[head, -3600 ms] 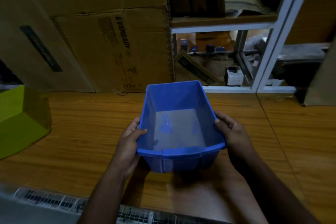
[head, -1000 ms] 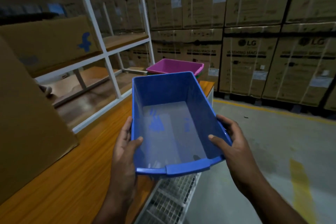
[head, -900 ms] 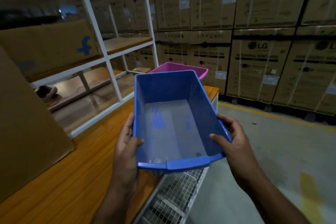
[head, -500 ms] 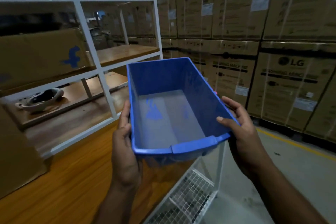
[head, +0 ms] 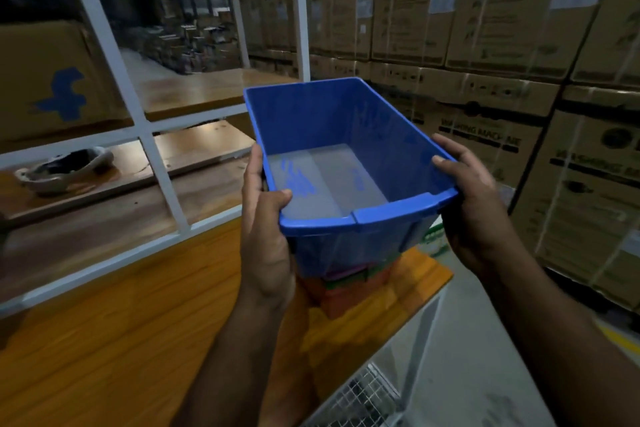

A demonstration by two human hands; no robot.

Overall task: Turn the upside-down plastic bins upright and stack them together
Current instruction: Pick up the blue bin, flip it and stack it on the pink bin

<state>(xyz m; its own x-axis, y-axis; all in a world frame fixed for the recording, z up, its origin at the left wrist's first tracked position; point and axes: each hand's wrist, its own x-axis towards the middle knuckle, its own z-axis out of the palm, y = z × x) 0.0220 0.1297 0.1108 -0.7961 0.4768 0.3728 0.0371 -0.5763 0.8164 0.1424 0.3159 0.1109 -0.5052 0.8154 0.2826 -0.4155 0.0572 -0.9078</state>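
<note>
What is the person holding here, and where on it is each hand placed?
An upright blue bin, held by both hands: the left hand grips the left long rim near the front corner, and the right hand grips the right long rim.

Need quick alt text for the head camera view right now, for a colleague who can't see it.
Both hands, left hand and right hand, hold an upright, empty blue bin just above a stack of bins at the wooden table's end.

Bare hands and forearms at a warehouse bench.
Left hand (head: 266,236) and right hand (head: 474,215): sleeveless, ungloved, no jewellery showing.
</note>
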